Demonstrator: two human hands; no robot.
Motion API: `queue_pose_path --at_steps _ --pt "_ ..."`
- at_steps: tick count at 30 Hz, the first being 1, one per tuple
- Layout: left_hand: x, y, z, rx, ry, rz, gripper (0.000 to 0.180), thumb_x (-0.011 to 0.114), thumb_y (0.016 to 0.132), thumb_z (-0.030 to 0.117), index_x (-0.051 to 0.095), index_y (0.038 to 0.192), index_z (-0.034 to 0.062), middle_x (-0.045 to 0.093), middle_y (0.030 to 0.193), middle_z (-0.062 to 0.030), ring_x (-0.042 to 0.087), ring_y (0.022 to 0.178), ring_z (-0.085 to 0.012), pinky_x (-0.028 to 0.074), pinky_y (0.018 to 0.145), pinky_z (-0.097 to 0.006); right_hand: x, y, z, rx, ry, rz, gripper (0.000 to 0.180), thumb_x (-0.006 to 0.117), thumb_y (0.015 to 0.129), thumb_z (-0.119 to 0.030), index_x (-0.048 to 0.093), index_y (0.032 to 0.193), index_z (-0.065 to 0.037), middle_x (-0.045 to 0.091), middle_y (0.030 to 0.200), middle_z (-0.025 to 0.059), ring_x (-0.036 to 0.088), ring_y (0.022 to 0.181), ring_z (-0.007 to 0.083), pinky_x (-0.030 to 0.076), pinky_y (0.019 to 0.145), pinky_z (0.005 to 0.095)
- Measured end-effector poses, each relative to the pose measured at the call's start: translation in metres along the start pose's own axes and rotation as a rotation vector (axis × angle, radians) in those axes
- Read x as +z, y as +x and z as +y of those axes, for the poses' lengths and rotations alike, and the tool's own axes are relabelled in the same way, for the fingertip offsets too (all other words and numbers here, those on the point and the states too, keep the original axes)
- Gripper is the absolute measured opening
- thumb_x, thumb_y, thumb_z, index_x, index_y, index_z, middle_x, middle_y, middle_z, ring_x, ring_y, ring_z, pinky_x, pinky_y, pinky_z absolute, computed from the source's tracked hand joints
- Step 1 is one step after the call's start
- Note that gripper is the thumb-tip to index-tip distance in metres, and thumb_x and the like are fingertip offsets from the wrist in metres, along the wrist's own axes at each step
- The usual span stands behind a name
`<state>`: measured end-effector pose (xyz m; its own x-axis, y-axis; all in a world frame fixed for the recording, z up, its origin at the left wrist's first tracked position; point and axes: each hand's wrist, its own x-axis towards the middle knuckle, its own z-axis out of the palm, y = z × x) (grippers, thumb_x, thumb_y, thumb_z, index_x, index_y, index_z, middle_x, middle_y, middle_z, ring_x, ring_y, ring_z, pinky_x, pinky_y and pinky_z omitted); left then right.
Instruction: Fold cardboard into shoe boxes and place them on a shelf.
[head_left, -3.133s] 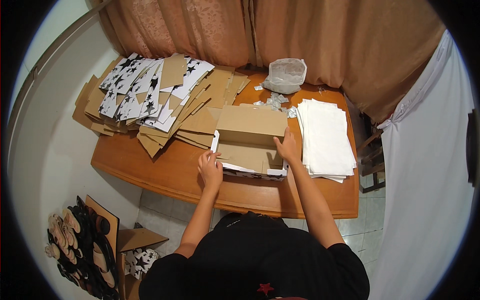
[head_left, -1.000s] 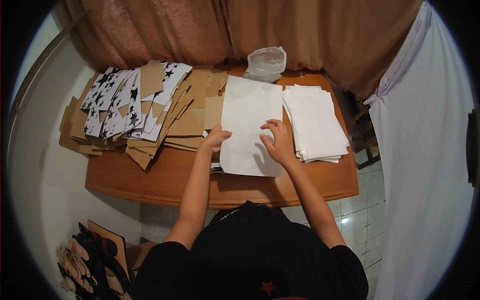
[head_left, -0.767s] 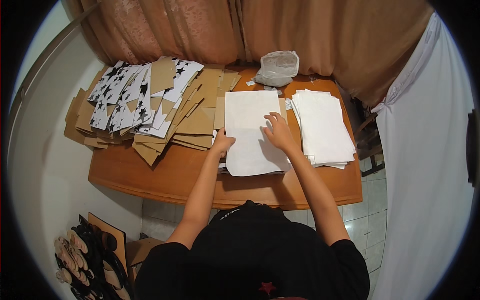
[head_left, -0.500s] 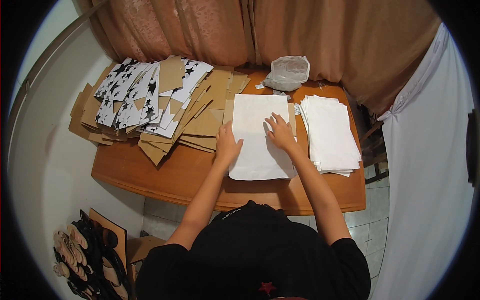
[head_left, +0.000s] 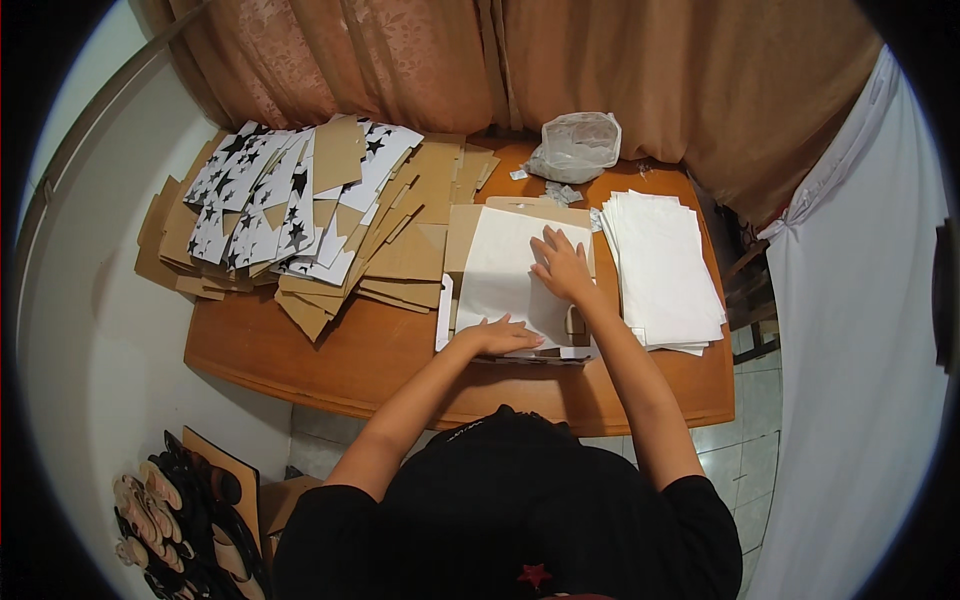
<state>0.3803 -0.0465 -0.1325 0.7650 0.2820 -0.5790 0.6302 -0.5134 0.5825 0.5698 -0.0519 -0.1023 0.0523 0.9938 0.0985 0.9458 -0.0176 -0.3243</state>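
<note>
In front of me an opened cardboard box (head_left: 467, 225) lies on the table, brown inside, with low side flaps. A white paper sheet (head_left: 500, 262) is spread inside it, its near part pressed down into the tray. My left hand (head_left: 508, 335) lies flat on the near end of the sheet, fingers stretched to the right. Higher up, toward the right side, my right hand (head_left: 562, 265) rests on the paper with its fingers spread. Neither hand grips anything.
At the left is a heap of flat cardboard boxes (head_left: 400, 250), some white with black stars. A stack of white sheets (head_left: 663, 270) lies right of the box. Behind stands a clear plastic bag (head_left: 580, 145), with small packets (head_left: 562, 193) before it. Shoes (head_left: 160, 510) are at lower left.
The sheet has gone down into the box, so its brown flaps now show. My left hand moved from the sheet's left edge to its near end; my right hand stayed nearly in place.
</note>
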Motion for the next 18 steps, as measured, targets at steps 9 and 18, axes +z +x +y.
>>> queue_pose_path --at_steps 9,18 --pt "-0.002 0.035 0.004 0.208 -0.130 -0.180 0.087 0.020 0.078 0.077 0.034 0.138 0.0162 0.017 0.148 -0.0106 -0.002 0.137 -0.0341 -0.008 0.108 -0.050 0.011 0.004 0.009 0.011 0.004 -0.010 0.052 0.056 0.083 -0.035 0.043 0.131 -0.018 0.028 0.143 0.0118 0.021 0.134 0.0322 0.018 0.105 0.0578" --pt "-0.009 0.045 -0.039 0.302 -0.274 -0.201 0.069 0.045 0.081 0.064 0.057 0.120 0.0084 0.042 0.135 -0.0164 0.029 0.130 -0.0351 0.019 0.108 -0.039 0.012 0.007 0.005 0.006 0.000 -0.018 0.052 0.052 0.085 -0.039 0.042 0.132 -0.018 0.029 0.142 0.0125 0.022 0.133 0.0345 0.018 0.104 0.0584"
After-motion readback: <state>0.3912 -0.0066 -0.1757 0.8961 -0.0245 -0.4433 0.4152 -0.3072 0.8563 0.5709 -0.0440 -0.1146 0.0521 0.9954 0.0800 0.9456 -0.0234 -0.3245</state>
